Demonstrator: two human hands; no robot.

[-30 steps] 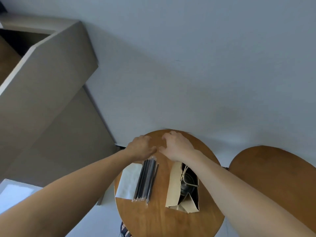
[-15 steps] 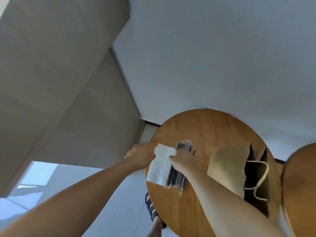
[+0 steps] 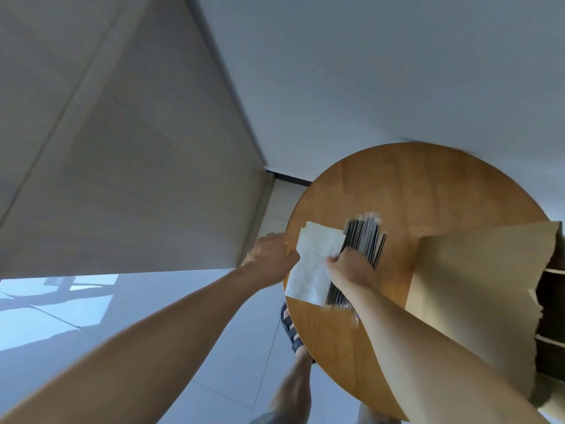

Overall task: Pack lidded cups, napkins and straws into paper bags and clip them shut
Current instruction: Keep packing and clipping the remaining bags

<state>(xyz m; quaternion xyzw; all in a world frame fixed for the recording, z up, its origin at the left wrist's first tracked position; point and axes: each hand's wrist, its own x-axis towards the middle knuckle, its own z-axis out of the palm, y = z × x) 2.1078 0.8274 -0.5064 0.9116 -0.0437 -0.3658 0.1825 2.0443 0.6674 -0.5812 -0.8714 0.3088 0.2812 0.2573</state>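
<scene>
1. We logged a round wooden table, pale tiled floor and grey wall.
2. Napkins, straws and paper bag lay on it.
3. Left hand sat at the rim, right hand over the straws; we could not tell either grip.

White napkins, black straws, brown bag, orange-brown table.

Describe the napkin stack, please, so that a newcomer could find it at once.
Start at the round wooden table. Near its left edge lies the napkin stack. It alone is white, lying flat beside the bundle of dark straws.
</scene>
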